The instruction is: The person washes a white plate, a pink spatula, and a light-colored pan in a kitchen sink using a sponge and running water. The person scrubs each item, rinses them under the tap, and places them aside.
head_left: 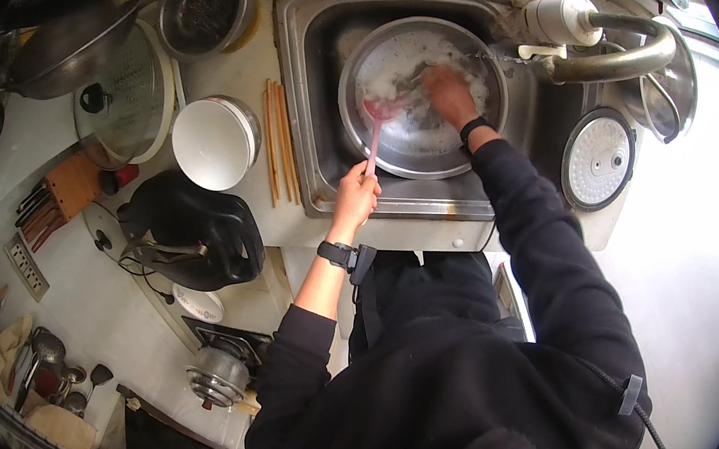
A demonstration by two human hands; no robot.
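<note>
A round metal basin (351, 112) of sudsy water sits in the steel sink (312, 140). My left hand (359, 194) is closed around the handle of a pink spoon-like utensil (374, 139), whose rounded head dips into the suds at the basin's left side. My right hand (449, 96) reaches into the basin from the right, its fingers bunched and blurred near the water. Something greyish lies at its fingertips, but suds and motion keep me from making out what it is.
The faucet (619, 58) juts over the sink from the right. A perforated round metal disc (598, 158) rests on the right ledge. Left of the sink are wooden chopsticks (278, 140), a white bucket (213, 144), a glass lid (124, 92) and a black appliance (192, 228).
</note>
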